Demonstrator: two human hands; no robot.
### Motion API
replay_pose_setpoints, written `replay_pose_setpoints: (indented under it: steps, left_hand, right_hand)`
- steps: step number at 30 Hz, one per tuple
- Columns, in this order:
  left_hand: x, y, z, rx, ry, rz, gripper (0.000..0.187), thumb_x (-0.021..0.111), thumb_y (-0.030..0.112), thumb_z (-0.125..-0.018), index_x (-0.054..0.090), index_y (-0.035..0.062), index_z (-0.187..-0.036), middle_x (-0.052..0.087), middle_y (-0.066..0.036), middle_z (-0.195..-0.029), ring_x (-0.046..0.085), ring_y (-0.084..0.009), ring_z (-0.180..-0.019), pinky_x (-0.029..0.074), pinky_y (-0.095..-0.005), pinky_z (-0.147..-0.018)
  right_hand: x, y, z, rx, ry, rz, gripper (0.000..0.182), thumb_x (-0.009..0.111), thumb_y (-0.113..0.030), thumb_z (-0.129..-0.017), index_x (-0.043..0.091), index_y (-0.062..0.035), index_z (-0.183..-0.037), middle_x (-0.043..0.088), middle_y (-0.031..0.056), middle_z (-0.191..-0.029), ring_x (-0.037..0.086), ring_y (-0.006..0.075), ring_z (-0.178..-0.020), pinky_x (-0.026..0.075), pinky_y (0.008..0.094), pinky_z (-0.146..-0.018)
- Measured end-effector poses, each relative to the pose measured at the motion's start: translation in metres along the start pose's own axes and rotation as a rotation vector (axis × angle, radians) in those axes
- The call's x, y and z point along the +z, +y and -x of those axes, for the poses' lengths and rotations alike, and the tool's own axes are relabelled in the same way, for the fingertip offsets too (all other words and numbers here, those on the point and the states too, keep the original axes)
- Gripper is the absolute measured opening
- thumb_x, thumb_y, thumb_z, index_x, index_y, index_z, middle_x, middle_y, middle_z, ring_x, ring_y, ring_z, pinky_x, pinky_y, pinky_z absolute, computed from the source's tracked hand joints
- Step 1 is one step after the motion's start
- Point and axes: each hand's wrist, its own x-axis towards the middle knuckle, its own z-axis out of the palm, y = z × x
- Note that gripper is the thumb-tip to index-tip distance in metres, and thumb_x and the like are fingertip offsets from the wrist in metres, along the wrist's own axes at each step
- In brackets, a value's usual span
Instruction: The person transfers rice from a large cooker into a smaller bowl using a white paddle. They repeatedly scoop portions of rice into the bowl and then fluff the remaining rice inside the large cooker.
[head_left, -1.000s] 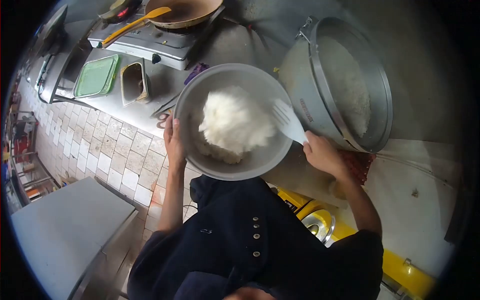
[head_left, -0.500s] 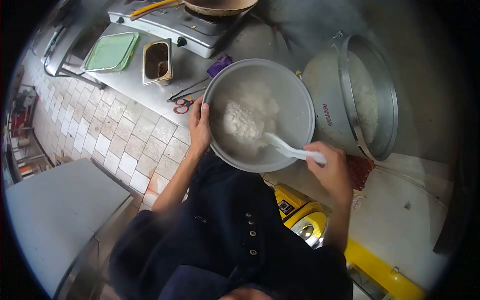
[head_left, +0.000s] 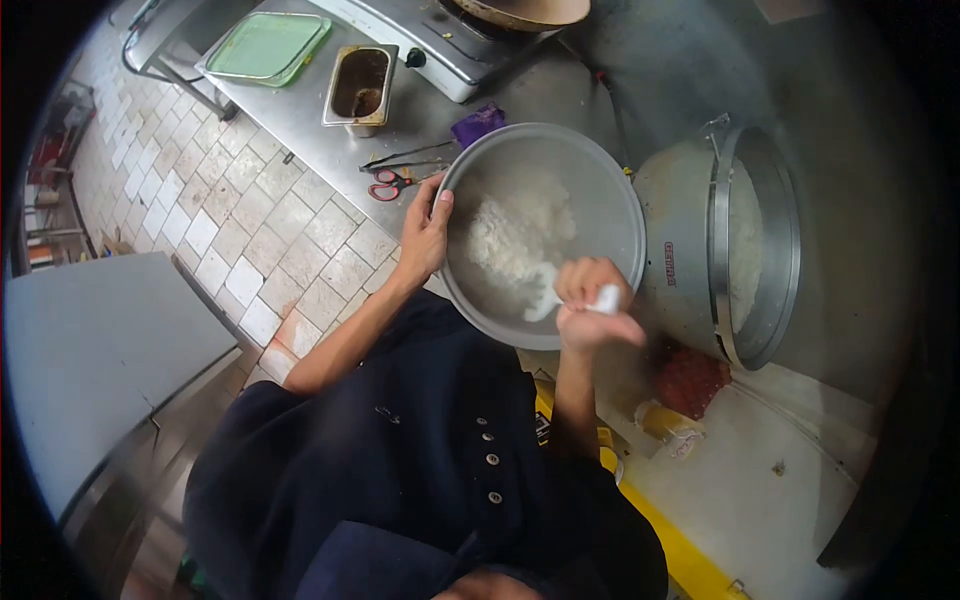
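A large round grey metal pot [head_left: 608,205] is tilted toward me, with a clump of steaming white rice [head_left: 510,235] inside. My left hand [head_left: 425,235] grips its left rim, thumb on the near side. My right hand [head_left: 597,302] is closed around the handle of a white rice paddle [head_left: 542,290] over the pot's lower right. The paddle's blade is low inside the pot beside the rice; its handle end sticks out of my fist. Just right of the pot stands a big rice cooker [head_left: 685,255] with more rice [head_left: 743,250] in it.
On the steel counter [head_left: 300,115] are a green-lidded tray [head_left: 268,48], a metal container with dark contents [head_left: 360,85], red-handled scissors [head_left: 388,185], a purple packet [head_left: 478,125] and a stove [head_left: 440,50] with a pan [head_left: 530,8]. A grey surface [head_left: 110,350] stands lower left.
My right hand has moved left over the pot, its wrist turned and the paddle more upright. My left hand keeps its hold on the rim. The whole view has shifted.
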Motion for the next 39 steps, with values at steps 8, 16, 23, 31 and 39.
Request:
replay_pose_setpoints:
  steps: [8,16,23,31,39]
  left_hand:
    - [-0.001,0.005,0.002,-0.008,-0.020,-0.040,0.033,0.047,0.023,-0.100,0.052,0.0018,-0.125,0.057,-0.004,-0.110,0.047,-0.0117,-0.104,0.034,-0.0260,-0.096]
    - [0.002,0.010,0.001,-0.047,0.007,-0.028,0.032,0.045,0.022,-0.100,0.052,0.0012,-0.123,0.058,-0.004,-0.109,0.047,-0.0110,-0.102,0.035,-0.0258,-0.095]
    - [0.000,0.000,0.001,-0.053,0.001,-0.006,0.032,0.044,0.020,-0.100,0.051,-0.0007,-0.124,0.060,-0.007,-0.108,0.050,-0.0129,-0.101,0.037,-0.0272,-0.094]
    - [0.001,0.001,0.001,-0.012,0.045,-0.060,0.034,0.045,0.020,-0.099,0.053,-0.0014,-0.124,0.061,-0.008,-0.108,0.052,-0.0138,-0.103,0.038,-0.0276,-0.094]
    - [0.003,0.008,0.002,-0.043,0.014,-0.047,0.033,0.044,0.019,-0.100,0.052,-0.0015,-0.124,0.061,-0.007,-0.107,0.051,-0.0124,-0.100,0.039,-0.0269,-0.091]
  right_hand:
    - [0.021,-0.013,-0.016,-0.037,0.375,-0.207,0.049,0.036,-0.050,-0.091,0.029,-0.0116,-0.060,0.030,0.0025,-0.052,0.020,0.0111,-0.044,0.016,0.0282,-0.042]
    - [0.013,0.051,-0.054,-0.001,0.421,-0.125,0.038,0.038,-0.041,-0.085,0.027,-0.0148,-0.059,0.025,0.0010,-0.048,0.017,0.0122,-0.041,0.016,0.0281,-0.041]
    - [0.055,0.126,-0.063,-0.247,0.005,0.597,0.039,0.043,-0.032,-0.088,0.040,-0.0042,-0.060,0.038,0.0003,-0.052,0.040,0.0155,-0.045,0.032,0.0357,-0.044]
    - [-0.005,0.031,-0.048,0.253,0.197,0.328,0.037,0.038,-0.025,-0.090,0.031,-0.0113,-0.057,0.026,-0.0001,-0.047,0.024,0.0106,-0.038,0.018,0.0270,-0.037]
    - [-0.056,0.007,-0.032,0.151,0.459,0.311,0.040,0.035,-0.039,-0.091,0.026,-0.0148,-0.061,0.023,-0.0011,-0.044,0.016,0.0102,-0.037,0.016,0.0260,-0.039]
